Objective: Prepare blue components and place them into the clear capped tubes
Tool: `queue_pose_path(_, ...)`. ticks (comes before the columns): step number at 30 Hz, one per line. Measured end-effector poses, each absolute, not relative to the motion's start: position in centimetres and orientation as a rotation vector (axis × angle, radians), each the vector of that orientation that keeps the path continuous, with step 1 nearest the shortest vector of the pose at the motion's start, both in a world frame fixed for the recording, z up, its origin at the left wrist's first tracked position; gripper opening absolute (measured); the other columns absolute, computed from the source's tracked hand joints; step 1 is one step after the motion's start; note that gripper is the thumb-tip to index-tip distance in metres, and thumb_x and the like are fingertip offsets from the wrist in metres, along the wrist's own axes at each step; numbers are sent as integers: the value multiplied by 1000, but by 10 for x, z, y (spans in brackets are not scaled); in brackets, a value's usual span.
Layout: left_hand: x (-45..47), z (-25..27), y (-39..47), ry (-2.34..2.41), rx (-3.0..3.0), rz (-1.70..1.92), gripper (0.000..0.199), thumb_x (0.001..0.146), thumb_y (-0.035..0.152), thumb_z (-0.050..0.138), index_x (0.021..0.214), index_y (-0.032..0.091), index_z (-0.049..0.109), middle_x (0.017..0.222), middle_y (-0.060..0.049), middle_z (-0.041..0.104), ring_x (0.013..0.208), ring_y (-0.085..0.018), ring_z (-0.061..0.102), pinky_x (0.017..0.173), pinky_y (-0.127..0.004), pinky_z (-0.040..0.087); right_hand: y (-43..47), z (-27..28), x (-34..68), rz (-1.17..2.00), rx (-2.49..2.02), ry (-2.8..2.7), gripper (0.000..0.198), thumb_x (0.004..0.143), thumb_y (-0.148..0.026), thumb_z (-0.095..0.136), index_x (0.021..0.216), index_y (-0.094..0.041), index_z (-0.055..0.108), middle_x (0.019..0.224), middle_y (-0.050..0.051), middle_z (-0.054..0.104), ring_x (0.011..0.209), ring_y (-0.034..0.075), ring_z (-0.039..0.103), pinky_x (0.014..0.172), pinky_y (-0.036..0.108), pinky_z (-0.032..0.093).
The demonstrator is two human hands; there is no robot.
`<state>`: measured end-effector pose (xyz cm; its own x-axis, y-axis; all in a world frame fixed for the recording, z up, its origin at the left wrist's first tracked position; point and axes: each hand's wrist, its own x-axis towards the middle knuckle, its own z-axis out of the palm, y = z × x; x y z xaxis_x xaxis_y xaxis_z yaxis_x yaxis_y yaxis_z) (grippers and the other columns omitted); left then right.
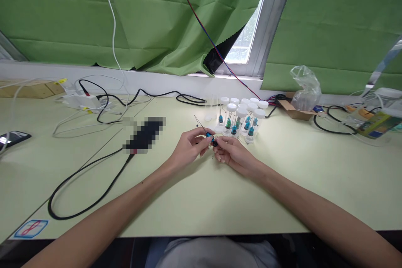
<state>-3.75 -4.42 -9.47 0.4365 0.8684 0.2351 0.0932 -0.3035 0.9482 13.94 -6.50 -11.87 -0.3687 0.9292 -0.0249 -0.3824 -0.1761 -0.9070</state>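
My left hand (pixel 191 147) pinches a small blue and dark piece with thin wires (pixel 209 135) between thumb and fingers, just above the table. One long thin wire rises from it to the upper left. From the other side my right hand (pixel 234 154) closes its fingertips on the same piece, whose lower end is partly hidden by them. Right behind the hands stand several clear vials with white caps (pixel 241 112), holding similar blue or green pieces with wires. An uncapped clear vial (pixel 211 106) is at their left.
On the pale table (pixel 194 201), a black cable (pixel 52 201) loops to a pixelated dark device (pixel 146 134) at left. White adapters (pixel 83 101) and a phone (pixel 15 139) lie farther left. At right are a cardboard box (pixel 295 110), plastic bag (pixel 306 88) and yellow-green container (pixel 381 123).
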Motion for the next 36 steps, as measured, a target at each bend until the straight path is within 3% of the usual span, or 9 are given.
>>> queue_pose_path(11, -38, -92, -45, 854, 1667, 1016, 29, 85, 42, 65, 102, 18, 65, 65, 1, 54, 55, -10, 48, 56, -25, 40, -67, -115, 139, 1716, -709, -1076, 31, 75, -38, 80, 84, -15, 62, 68, -1, 59, 56, 8, 52, 56, 24, 36)
queue_pose_path(36, -37, -94, -47, 789, 1776, 989, 28, 86, 42, 63, 100, 17, 67, 75, -3, 61, 57, -10, 48, 56, -25, 41, -66, -119, 140, 1739, -721, -1125, 34, 81, -47, 71, 80, -15, 62, 70, -2, 55, 52, 7, 49, 50, 23, 34)
